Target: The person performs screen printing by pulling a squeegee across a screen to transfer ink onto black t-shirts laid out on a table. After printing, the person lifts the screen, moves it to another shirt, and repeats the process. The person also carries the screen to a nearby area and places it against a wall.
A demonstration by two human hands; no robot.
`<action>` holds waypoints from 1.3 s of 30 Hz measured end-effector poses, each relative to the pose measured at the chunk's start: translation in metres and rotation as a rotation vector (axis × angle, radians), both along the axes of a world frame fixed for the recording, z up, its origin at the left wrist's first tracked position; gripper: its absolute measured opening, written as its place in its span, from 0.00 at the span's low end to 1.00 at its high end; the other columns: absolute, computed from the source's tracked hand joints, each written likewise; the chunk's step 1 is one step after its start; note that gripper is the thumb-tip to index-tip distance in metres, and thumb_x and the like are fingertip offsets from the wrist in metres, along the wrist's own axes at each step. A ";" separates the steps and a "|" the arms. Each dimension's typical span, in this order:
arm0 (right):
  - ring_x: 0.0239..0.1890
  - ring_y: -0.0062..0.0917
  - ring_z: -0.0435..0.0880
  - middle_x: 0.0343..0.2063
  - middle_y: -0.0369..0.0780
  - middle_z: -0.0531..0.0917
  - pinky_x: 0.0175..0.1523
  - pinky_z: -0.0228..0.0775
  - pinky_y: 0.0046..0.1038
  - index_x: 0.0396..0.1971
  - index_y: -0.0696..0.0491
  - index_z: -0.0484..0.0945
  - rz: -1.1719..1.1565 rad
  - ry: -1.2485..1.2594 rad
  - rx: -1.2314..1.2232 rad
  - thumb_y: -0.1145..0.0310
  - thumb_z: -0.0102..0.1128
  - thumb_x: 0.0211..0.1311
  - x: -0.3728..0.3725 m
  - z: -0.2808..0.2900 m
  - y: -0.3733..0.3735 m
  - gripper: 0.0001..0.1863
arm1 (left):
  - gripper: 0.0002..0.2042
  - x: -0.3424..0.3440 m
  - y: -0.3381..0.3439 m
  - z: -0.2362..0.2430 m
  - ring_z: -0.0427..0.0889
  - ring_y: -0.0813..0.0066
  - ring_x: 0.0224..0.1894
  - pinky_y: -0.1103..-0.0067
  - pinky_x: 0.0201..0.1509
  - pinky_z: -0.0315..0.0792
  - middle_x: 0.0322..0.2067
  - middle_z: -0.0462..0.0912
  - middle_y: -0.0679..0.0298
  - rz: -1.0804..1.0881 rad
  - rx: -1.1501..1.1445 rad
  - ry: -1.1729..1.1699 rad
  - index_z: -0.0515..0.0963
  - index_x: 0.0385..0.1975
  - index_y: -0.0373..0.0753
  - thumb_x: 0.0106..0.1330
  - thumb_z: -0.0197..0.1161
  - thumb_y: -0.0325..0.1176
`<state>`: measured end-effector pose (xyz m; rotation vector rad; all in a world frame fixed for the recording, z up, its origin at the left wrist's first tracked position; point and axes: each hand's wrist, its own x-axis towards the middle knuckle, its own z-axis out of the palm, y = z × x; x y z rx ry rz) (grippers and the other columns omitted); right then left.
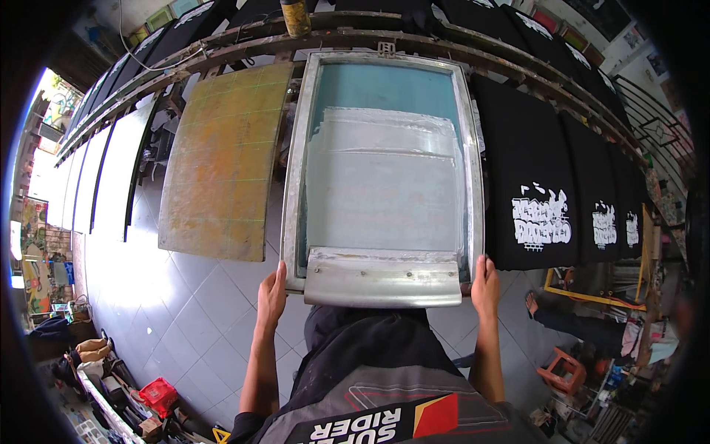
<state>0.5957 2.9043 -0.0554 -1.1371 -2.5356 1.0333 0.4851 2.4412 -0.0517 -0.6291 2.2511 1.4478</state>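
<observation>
The screen frame (384,166) is lying in the middle, with the squeegee (383,277) resting across its near edge. A bare board (222,159) is sitting to its left, printed shirts (529,185) are lying to its right, and a can (295,16) is standing behind on the rail (222,44)

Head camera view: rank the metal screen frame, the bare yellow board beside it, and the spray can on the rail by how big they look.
1. metal screen frame
2. yellow board, somewhat smaller
3. spray can, by far smallest, though farthest from the camera
</observation>
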 end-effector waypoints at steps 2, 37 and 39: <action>0.59 0.55 0.83 0.52 0.63 0.85 0.62 0.72 0.44 0.58 0.68 0.77 0.058 -0.146 -0.130 0.41 0.49 0.81 -0.016 0.013 0.002 0.37 | 0.34 -0.002 0.005 -0.002 0.61 0.81 0.28 0.74 0.30 0.58 0.21 0.62 0.70 0.003 -0.049 0.170 0.70 0.24 0.32 0.79 0.58 0.62; 0.27 0.26 0.67 0.20 0.40 0.72 0.37 0.63 0.37 0.24 0.64 0.74 -0.509 0.285 0.121 0.45 0.56 0.81 0.217 0.013 0.251 0.35 | 0.30 0.104 0.320 0.034 0.89 0.68 0.38 0.71 0.46 0.80 0.36 0.91 0.49 -0.133 0.081 0.237 0.85 0.48 0.26 0.72 0.70 0.55; 0.27 0.27 0.68 0.20 0.41 0.73 0.37 0.63 0.37 0.23 0.64 0.73 -0.505 0.222 0.153 0.44 0.56 0.80 0.249 0.005 0.291 0.36 | 0.31 0.120 0.351 0.032 0.90 0.65 0.39 0.71 0.47 0.80 0.38 0.91 0.46 -0.158 0.067 0.231 0.84 0.49 0.25 0.72 0.70 0.56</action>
